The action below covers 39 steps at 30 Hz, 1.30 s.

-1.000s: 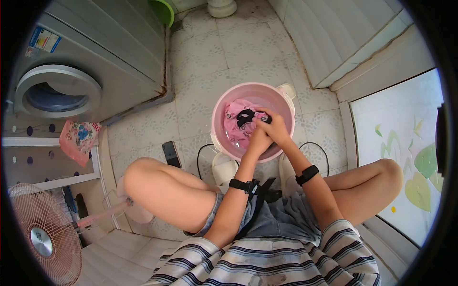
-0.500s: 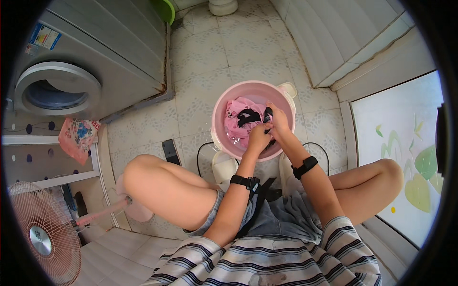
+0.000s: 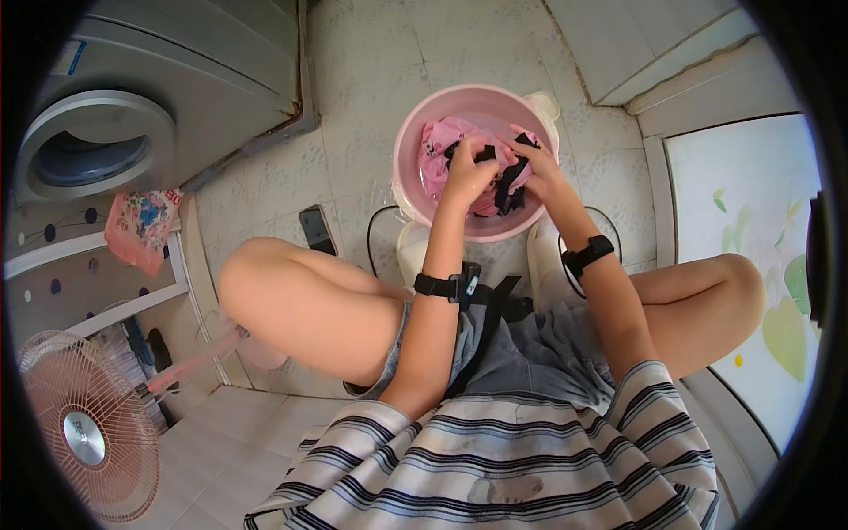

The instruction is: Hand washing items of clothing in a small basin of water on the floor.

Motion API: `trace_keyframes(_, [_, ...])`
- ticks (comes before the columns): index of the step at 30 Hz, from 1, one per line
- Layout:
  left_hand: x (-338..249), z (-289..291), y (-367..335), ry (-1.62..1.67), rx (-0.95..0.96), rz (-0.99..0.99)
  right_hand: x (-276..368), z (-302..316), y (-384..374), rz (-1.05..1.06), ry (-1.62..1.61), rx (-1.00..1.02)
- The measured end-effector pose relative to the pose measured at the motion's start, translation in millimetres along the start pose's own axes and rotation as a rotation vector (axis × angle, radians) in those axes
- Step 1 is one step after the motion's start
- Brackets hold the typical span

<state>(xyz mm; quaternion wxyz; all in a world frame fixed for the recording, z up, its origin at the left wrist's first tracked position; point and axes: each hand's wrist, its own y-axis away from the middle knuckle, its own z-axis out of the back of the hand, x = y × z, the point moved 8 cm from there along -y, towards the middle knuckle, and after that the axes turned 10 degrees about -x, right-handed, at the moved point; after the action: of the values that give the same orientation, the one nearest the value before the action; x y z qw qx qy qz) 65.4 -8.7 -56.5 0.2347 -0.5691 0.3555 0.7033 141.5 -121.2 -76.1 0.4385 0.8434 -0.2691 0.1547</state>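
Note:
In front of me on the floor stands a round pink basin (image 3: 403, 159) with pale handles. A pink garment (image 3: 435, 166) with black parts lies bunched inside it; what looks like water shows around the cloth. My left hand (image 3: 471, 168) is over the middle of the basin, fingers curled on a black part of the cloth. On the right side my right hand (image 3: 541, 173) grips the same garment, thumb and fingers closed on its pink and black folds. The fingertips are partly hidden by cloth. Black bands circle both wrists.
A phone (image 3: 315, 229) lies on the tiled floor left of the basin. Farther left are a front-loading washing machine (image 3: 168, 66), a floral cloth (image 3: 139, 231) and a pink fan (image 3: 87, 437). At right is a leaf-patterned door panel (image 3: 742, 190).
My hands have moved apart, from close together on the black cloth to separate spots on the garment. The black part is spread differently. The view has tilted, so the basin sits higher.

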Motion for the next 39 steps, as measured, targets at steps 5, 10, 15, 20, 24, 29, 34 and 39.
trace_keyframes(5, [-98.1,42.4,10.9,0.443,-0.366,0.090,-4.2,11.6,1.7,-0.026,0.032,-0.003])
trace_keyframes(10, [-149.6,63.3,31.8,0.702,-0.542,-0.013,-9.9,7.5,3.8,-0.015,0.046,-0.047])
trace_keyframes(15, [-170.2,72.0,43.6,0.879,-0.568,-0.019,-12.7,1.9,7.3,-0.027,0.100,-0.058])
trace_keyframes(20, [-196.9,72.1,56.9,1.045,-0.517,-0.056,-15.9,-0.3,11.1,-0.130,0.013,-0.080])
trace_keyframes(24, [-214.5,69.9,68.2,1.065,-0.494,-0.110,-21.2,9.8,1.1,-0.137,0.009,-0.076])
trace_keyframes(29, [-222.8,73.2,72.1,1.130,-0.443,-0.188,-18.1,10.3,1.2,-0.024,-0.014,-0.148])
trace_keyframes(34, [-221.6,70.3,72.5,1.136,-0.442,-0.181,-18.3,11.0,0.8,-0.016,-0.030,-0.085])
trace_keyframes(39, [-176.3,44.3,36.9,0.757,-0.282,-0.147,-14.1,5.8,4.9,0.049,-0.005,-0.110])
